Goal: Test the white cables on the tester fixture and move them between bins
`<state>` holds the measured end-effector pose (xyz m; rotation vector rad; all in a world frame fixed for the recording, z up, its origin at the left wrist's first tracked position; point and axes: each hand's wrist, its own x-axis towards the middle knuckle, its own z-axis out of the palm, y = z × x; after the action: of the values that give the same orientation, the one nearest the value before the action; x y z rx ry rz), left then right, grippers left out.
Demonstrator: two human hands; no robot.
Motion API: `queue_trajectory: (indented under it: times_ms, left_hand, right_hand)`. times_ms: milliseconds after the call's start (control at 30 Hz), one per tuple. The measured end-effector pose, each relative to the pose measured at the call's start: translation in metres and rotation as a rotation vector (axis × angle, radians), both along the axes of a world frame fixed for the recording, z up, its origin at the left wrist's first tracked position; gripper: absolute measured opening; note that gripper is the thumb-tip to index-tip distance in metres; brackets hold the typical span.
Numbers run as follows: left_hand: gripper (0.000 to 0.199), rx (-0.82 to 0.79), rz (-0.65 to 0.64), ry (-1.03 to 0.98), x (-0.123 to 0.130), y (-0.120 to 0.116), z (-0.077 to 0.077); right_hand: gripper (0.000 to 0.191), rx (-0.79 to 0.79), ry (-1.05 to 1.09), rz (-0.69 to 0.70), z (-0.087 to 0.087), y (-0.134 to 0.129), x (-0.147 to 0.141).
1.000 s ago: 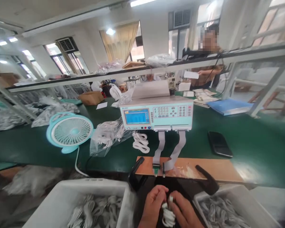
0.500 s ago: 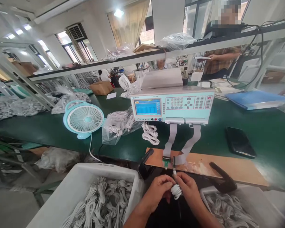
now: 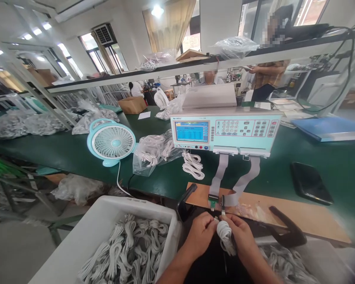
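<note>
A coiled white cable (image 3: 225, 235) hangs between my two hands, just below the near edge of the wooden board. My left hand (image 3: 200, 232) is closed in a pinch, with a small light cable end at its fingertips, close beneath the green circuit board (image 3: 212, 204). My right hand (image 3: 240, 232) grips the cable by its other end. That white plug (image 3: 223, 212) meets the dark connector (image 3: 223, 200) on the right-hand grey ribbon cable (image 3: 246, 179). Both ribbon cables run up to the test instrument (image 3: 248, 138), whose blue screen (image 3: 191, 132) is lit.
A white bin (image 3: 100, 205) of bundled cables stands at lower left; more bundles (image 3: 286, 260) lie at lower right. Black clamps (image 3: 185, 201) sit on the wooden board (image 3: 319, 217). A fan (image 3: 115, 142), bagged cables (image 3: 150, 152) and a phone (image 3: 310, 182) rest on the green bench. Other people are beyond.
My view has turned slightly left. More of the cable coil shows, hanging lower between my hands, and a cable end now shows at my left fingertips. The person at the back right leans differently.
</note>
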<state>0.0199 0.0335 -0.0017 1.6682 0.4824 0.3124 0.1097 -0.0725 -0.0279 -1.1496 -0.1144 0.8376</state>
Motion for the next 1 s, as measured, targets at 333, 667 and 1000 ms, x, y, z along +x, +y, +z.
queue_trajectory:
  times_ms: [333, 667, 1000]
  left_hand:
    - [0.035, 0.005, 0.209, -0.054, 0.013, 0.000, -0.013]
    - [0.036, -0.072, 0.256, -0.087, 0.015, -0.003, -0.012]
    - [0.037, -0.155, 0.347, -0.054, 0.022, -0.009, -0.021]
  right_hand:
    - [0.028, -0.015, 0.034, 0.035, 0.000, -0.005, 0.005]
    - [0.029, -0.044, 0.060, 0.039, -0.006, -0.005, 0.007]
    - [0.030, -0.042, 0.054, 0.043, 0.001, -0.004, 0.007]
